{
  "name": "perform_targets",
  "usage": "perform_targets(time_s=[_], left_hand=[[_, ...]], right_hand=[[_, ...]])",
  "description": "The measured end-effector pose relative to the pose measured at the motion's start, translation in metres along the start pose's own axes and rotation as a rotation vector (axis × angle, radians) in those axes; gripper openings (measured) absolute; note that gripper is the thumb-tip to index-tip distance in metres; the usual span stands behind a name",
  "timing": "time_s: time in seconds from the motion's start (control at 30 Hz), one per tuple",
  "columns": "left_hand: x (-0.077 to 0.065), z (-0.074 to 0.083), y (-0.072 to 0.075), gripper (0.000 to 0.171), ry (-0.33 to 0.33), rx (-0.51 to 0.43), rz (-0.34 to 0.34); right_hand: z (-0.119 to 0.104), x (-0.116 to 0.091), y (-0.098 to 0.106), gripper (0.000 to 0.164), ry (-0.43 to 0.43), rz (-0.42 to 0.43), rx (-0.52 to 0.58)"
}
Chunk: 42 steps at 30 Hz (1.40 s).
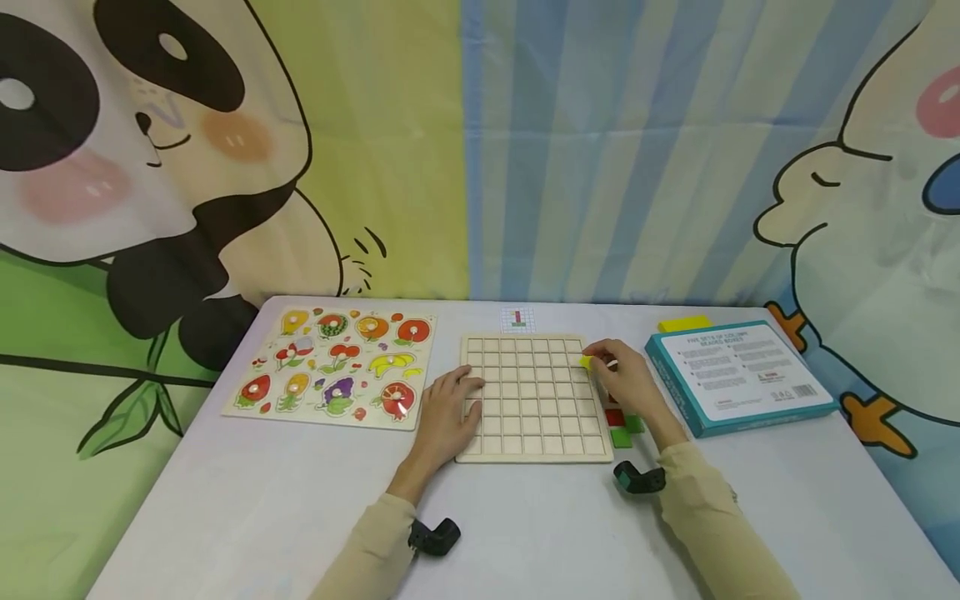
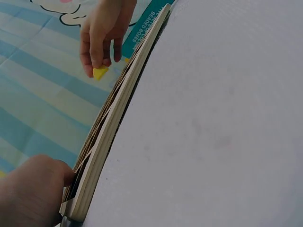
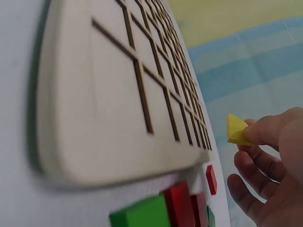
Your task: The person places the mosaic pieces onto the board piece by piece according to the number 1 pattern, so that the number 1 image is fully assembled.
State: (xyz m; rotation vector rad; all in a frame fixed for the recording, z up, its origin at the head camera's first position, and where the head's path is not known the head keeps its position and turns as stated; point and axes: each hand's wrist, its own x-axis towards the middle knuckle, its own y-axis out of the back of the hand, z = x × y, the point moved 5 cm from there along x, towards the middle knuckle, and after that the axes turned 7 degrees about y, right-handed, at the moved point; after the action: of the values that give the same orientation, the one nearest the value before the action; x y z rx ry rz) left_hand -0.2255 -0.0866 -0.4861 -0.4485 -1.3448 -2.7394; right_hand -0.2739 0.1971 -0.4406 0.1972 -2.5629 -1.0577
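Note:
A wooden grid board [image 1: 534, 463] lies flat on the table between the two hands. My left hand [image 1: 450, 415] rests at its left edge, fingers spread over the rim, and the thumb shows against the edge in the left wrist view. Between thumb and fingertips, my right hand [image 1: 628, 385] pinches a small yellow tile [image 3: 236, 129] above the board's far right part. In the right wrist view the tile has a pointed corner and stands clear of the board. Red tiles [image 1: 614, 417] and green tiles [image 1: 621, 437] lie along the board's right edge, partly behind the right hand.
A fruit puzzle board [image 1: 309, 414] lies left of the grid. Behind the grid is a small printed card [image 1: 517, 320]. A teal box [image 1: 750, 379] stands to the right, with a yellow item [image 1: 684, 324] behind it. A patterned curtain [image 1: 555, 150] hangs behind the table.

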Motion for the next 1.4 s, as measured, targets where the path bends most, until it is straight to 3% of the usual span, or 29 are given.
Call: perform_targets(time_s=[0.6,1.07,1.4], left_hand=[[-0.002,0.000,-0.002,0.029,-0.005,0.037,-0.007],[-0.001,-0.001,-0.003,0.030,0.015,0.031,-0.030],[-0.001,-0.001,-0.003,0.029,0.022,0.037,-0.031]], right_hand=[[-0.032,0.036,-0.047,0.017,0.060,-0.134,0.109],[-0.045,0.058,-0.076,0.016,0.109,-0.209,0.099],[-0.046,0.066,-0.088,0.011,0.148,-0.243,-0.013]])
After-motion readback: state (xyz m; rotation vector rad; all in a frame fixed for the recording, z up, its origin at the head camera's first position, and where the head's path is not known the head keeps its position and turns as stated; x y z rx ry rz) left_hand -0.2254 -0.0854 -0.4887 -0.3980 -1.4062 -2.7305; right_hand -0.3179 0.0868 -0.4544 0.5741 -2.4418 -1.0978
